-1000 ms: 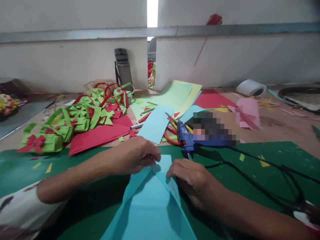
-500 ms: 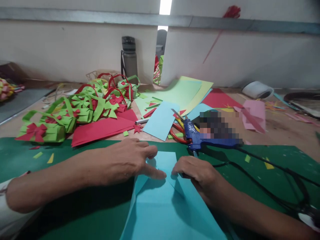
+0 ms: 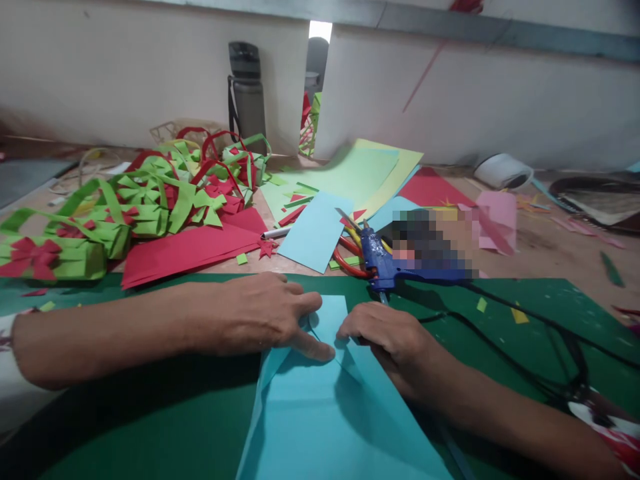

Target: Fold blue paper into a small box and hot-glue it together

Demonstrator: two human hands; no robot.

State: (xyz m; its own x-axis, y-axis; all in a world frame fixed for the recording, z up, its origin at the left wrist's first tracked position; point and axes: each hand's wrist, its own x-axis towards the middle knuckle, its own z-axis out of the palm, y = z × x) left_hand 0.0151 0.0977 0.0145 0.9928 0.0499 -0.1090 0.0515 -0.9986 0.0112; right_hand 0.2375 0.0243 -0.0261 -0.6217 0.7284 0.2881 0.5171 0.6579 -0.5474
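Note:
A light blue sheet of paper (image 3: 340, 420) lies in front of me, its far end folded in with slanting creases. My left hand (image 3: 270, 317) rests on the left side of that end, thumb and index finger apart and pressing on the paper. My right hand (image 3: 387, 333) is at the right side of the fold, fingers curled down onto the paper's edge; its fingertips are partly hidden. The left thumb and right index fingertip are close together but not touching.
Beyond the green mat (image 3: 165, 427) lie small green paper bags (image 3: 85, 257) with red bows, red paper sheets (image 3: 200, 247), a pale blue card (image 3: 316, 233), red-handled scissors (image 3: 350, 267) and a blue glue gun (image 3: 383, 260). Its black cable (image 3: 520, 310) crosses the right side. A bottle (image 3: 249, 100) stands behind.
The view has shifted a little, so the background sits higher and further left. My left thumb and right fingers stay at nearly the same places on the fold.

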